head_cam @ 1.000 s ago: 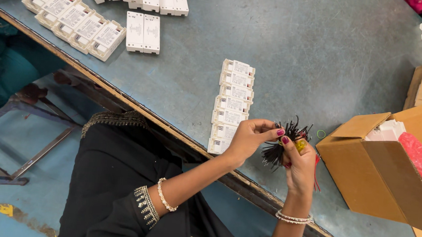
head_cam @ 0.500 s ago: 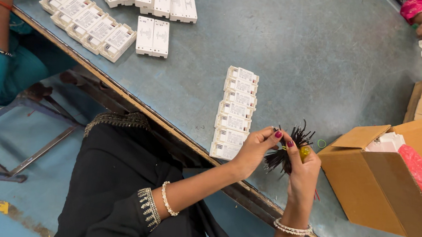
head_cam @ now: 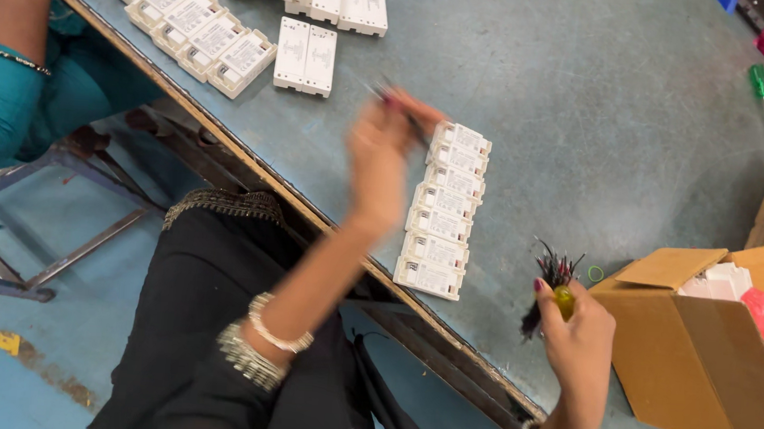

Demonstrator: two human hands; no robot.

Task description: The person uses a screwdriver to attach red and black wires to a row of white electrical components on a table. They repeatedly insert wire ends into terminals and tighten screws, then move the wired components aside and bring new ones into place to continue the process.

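Note:
My right hand [head_cam: 576, 334] grips a bundle of short dark wires [head_cam: 549, 280] banded in yellow, held above the table edge beside the cardboard box. My left hand [head_cam: 384, 152] is blurred with motion, raised over the top end of a column of white rectangular modules [head_cam: 443, 212]. It pinches a thin dark wire [head_cam: 400, 108] between its fingertips. The modules lie in a neat stack-like row on the grey-blue table [head_cam: 543, 91].
An open cardboard box [head_cam: 704, 353] with white and red contents stands at the right. More white modules [head_cam: 198, 27] lie at the upper left, a pair [head_cam: 305, 55] beside them. A green screwdriver [head_cam: 763, 93] lies far right. Another person's teal sleeve [head_cam: 14, 99] is at left.
My left hand has left the wire bundle and swung up and left to the top of the module column, carrying one wire. My right hand still holds the bundle.

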